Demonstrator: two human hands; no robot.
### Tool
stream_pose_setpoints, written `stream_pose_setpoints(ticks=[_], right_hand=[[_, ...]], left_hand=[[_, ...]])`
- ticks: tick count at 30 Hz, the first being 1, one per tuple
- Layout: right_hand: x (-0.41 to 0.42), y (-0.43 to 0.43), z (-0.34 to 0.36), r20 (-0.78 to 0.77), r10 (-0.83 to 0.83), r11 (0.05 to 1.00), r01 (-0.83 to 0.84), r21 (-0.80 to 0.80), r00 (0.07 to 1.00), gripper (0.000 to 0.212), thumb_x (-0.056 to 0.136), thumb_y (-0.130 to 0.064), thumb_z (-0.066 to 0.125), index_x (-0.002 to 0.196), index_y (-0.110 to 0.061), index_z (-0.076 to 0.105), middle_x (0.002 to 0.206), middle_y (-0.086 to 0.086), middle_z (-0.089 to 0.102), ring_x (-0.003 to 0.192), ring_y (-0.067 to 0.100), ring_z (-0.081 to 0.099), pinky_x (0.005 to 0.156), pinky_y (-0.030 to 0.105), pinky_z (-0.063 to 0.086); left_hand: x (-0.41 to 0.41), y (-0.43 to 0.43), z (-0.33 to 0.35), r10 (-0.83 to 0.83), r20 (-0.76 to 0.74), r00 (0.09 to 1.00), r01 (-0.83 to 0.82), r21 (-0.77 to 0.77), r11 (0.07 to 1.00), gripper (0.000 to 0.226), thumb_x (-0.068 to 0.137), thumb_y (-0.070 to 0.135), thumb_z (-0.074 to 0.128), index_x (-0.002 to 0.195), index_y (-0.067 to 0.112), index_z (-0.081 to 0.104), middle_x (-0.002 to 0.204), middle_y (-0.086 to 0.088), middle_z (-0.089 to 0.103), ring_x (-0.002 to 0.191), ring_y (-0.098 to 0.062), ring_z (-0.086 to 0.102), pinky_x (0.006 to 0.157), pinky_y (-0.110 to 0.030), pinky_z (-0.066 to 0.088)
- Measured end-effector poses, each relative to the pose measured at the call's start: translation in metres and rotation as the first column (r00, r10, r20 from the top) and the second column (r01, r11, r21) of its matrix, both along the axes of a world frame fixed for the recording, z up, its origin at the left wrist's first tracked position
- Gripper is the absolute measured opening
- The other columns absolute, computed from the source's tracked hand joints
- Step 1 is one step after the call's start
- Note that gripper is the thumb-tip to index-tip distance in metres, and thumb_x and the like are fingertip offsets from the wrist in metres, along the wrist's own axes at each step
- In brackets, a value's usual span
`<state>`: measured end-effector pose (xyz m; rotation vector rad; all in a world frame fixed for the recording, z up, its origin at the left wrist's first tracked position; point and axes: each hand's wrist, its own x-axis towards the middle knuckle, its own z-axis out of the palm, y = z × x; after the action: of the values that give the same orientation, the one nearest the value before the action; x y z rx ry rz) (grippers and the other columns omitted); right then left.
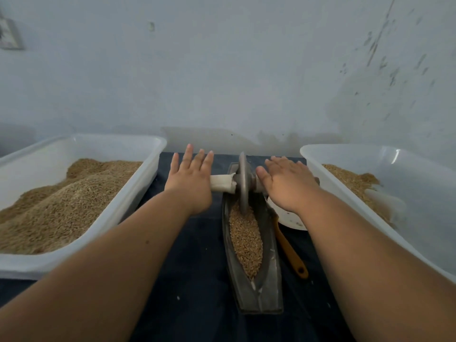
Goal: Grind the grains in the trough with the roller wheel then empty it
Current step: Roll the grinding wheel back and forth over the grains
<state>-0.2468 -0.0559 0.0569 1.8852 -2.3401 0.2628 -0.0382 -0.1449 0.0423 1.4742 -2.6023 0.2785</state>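
A long grey metal trough (267, 287) lies lengthwise on the dark table, filled with brown grains (245, 240). The metal roller wheel (243, 183) stands upright in the trough's far end, its axle wrapped in pale cloth (222, 183) on the left. My left hand (191, 178) presses flat on the left axle handle with fingers straight and spread. My right hand (287, 182) presses flat on the right handle, which it hides.
A white plastic tub (138, 193) heaped with grain stands at the left. Another white tub (318, 166) with less grain stands at the right. A brush with an orange handle (292, 255) and a white bowl (291, 222) lie just right of the trough. The wall is close behind.
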Motion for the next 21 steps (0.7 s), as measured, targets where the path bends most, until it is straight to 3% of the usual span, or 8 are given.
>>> stream_pose_setpoints(ticks=[5,9,14,17,19,21], right_hand=[[0.021,0.041,0.001,-0.107,0.07,0.997,-0.074,-0.037,0.992,0.076,0.093,-0.066,0.003,0.143,-0.022,0.041,0.146,0.002,0.046,0.139,0.021,0.034,0.117,0.044,0.022],[0.036,0.092,0.002,-0.1,0.095,0.995,-0.096,0.001,0.99,0.077,0.087,-0.072,0.004,0.141,-0.028,0.038,0.138,-0.007,0.048,0.128,0.015,0.041,0.11,0.038,0.027],[0.037,0.127,0.013,-0.074,0.19,0.98,-0.185,0.069,0.979,0.095,0.075,-0.081,-0.013,0.149,-0.033,0.022,0.144,-0.015,0.038,0.131,0.009,0.031,0.096,0.027,0.022],[0.03,0.111,0.015,-0.04,0.197,0.975,-0.192,0.108,0.98,0.092,0.077,-0.081,-0.007,0.146,-0.033,0.028,0.14,-0.012,0.045,0.125,0.01,0.04,0.085,0.027,0.024],[0.023,0.089,0.013,-0.005,0.175,0.978,-0.173,0.119,0.985,0.086,0.083,-0.077,0.0,0.145,-0.029,0.033,0.141,-0.008,0.048,0.127,0.013,0.043,0.091,0.03,0.034],[0.017,0.063,0.008,-0.003,0.138,0.985,-0.137,0.105,0.99,0.08,0.089,-0.071,0.004,0.151,-0.025,0.026,0.153,-0.002,0.036,0.141,0.018,0.031,0.113,0.038,0.026]], left_hand=[[0.023,0.034,-0.012,-0.051,-0.146,0.988,0.067,0.106,0.992,0.086,0.084,0.017,0.054,0.155,0.022,0.005,0.16,-0.002,0.019,0.149,-0.021,0.007,0.121,-0.041,0.005],[0.05,0.081,-0.015,-0.155,-0.134,0.979,0.163,0.051,0.985,0.088,0.082,0.031,0.056,0.154,0.024,0.006,0.159,0.004,0.016,0.148,-0.015,0.004,0.115,-0.03,-0.004],[0.069,0.11,-0.012,-0.166,-0.115,0.979,0.182,0.148,0.972,0.074,0.092,0.041,0.036,0.154,0.027,-0.002,0.16,0.008,0.01,0.148,-0.01,-0.002,0.118,-0.028,-0.001],[0.062,0.098,-0.007,-0.159,-0.113,0.981,0.178,0.186,0.966,0.067,0.095,0.056,0.014,0.154,0.027,-0.001,0.162,0.009,0.006,0.148,-0.009,-0.004,0.121,-0.033,-0.001],[0.049,0.08,-0.005,-0.154,-0.075,0.985,0.165,0.171,0.971,0.068,0.095,0.056,0.004,0.155,0.026,-0.003,0.163,0.006,0.001,0.148,-0.011,-0.008,0.12,-0.039,-0.005],[0.033,0.054,-0.005,-0.113,-0.048,0.992,0.118,0.116,0.986,0.063,0.099,0.049,0.005,0.155,0.023,-0.003,0.163,0.004,-0.003,0.148,-0.017,-0.014,0.119,-0.044,-0.01]])
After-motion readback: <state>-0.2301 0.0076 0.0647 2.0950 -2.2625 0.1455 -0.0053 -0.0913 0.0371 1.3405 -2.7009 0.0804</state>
